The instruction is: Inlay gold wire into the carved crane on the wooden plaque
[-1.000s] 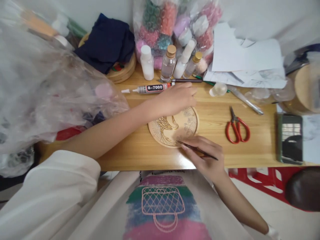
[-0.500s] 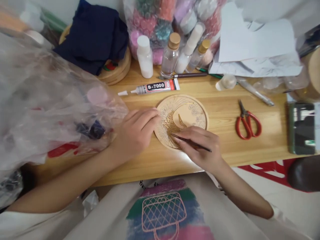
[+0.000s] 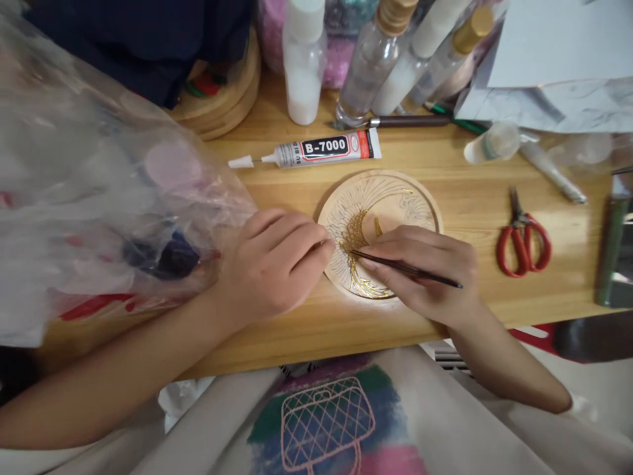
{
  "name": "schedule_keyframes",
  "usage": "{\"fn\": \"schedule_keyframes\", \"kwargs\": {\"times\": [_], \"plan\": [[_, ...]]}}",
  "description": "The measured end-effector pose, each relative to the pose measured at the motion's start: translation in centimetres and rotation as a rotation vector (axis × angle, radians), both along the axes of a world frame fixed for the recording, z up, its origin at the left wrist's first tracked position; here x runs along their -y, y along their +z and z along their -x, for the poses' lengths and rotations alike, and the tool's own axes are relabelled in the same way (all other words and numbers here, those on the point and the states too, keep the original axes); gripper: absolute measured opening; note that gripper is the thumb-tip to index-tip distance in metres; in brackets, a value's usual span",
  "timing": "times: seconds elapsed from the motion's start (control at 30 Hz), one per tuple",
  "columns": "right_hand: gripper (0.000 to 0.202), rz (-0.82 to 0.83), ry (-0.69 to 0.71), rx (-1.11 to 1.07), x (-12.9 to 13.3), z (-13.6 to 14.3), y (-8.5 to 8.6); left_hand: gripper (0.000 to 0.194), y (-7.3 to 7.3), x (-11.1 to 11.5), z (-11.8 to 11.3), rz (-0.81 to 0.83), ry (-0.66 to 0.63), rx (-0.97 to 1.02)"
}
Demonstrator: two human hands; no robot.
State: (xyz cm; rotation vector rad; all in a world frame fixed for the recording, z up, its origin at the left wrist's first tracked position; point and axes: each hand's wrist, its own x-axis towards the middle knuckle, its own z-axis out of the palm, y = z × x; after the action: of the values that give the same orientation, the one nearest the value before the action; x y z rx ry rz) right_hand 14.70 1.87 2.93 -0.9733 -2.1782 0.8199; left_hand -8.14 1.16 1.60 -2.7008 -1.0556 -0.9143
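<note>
A round wooden plaque (image 3: 390,185) lies on the table, drawn with fine curved lines; gold wire (image 3: 359,227) fills part of the pattern. My right hand (image 3: 435,267) rests over its right side, gripping dark tweezers (image 3: 415,269) with the tips down on the gold-lined area. At the plaque's left edge is my left hand (image 3: 284,260), thumb and forefinger pinched together. Whatever sits in that pinch is too small to make out. Above the plaque lies a B-7000 glue tube (image 3: 326,148) with its thin nozzle pointing left.
Red-handled scissors (image 3: 524,244) lie to the right. Several bottles, among them a white-capped one (image 3: 304,72), stand at the back beside papers (image 3: 558,53). A large clear plastic bag (image 3: 99,198) covers the left side, near a round wooden box (image 3: 232,99) with dark cloth on it.
The view has moved closer, so things look larger. My right hand and the tweezers have shifted off the lower gold strands, uncovering them. My left hand keeps its pinch at the plaque's left edge.
</note>
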Motion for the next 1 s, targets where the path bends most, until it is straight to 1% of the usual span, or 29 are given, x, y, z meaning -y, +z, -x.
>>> {"fn": "schedule_keyframes", "kwargs": {"times": [0.13,0.27,0.4,0.53,0.7,0.83,1.0], "plan": [[0.013,0.013,0.020,-0.015,0.03,-0.14,0.02,0.011,0.04,-0.02,0.05,0.017,-0.049,0.014],[0.020,0.017,0.033,-0.006,0.10,-0.15,-0.03,0.016,-0.06,0.10,0.08,0.037,-0.052,0.011],[0.024,-0.021,0.023,0.002,0.17,-0.15,-0.27,0.012,-0.18,0.04,0.11,0.039,-0.070,0.023],[0.021,-0.032,0.019,0.021,0.21,-0.12,-0.35,0.011,-0.20,-0.08,0.11,0.043,-0.094,0.032],[0.016,-0.029,0.008,0.035,0.22,0.00,-0.25,0.009,-0.24,-0.06,0.00,0.032,-0.087,0.028],[0.016,-0.019,0.005,0.029,0.27,0.00,-0.37,0.010,-0.27,-0.02,-0.14,0.029,-0.075,0.032],[0.016,-0.047,0.001,0.036,0.32,-0.05,-0.50,0.014,-0.22,0.07,-0.20,0.041,-0.043,0.019]]}}
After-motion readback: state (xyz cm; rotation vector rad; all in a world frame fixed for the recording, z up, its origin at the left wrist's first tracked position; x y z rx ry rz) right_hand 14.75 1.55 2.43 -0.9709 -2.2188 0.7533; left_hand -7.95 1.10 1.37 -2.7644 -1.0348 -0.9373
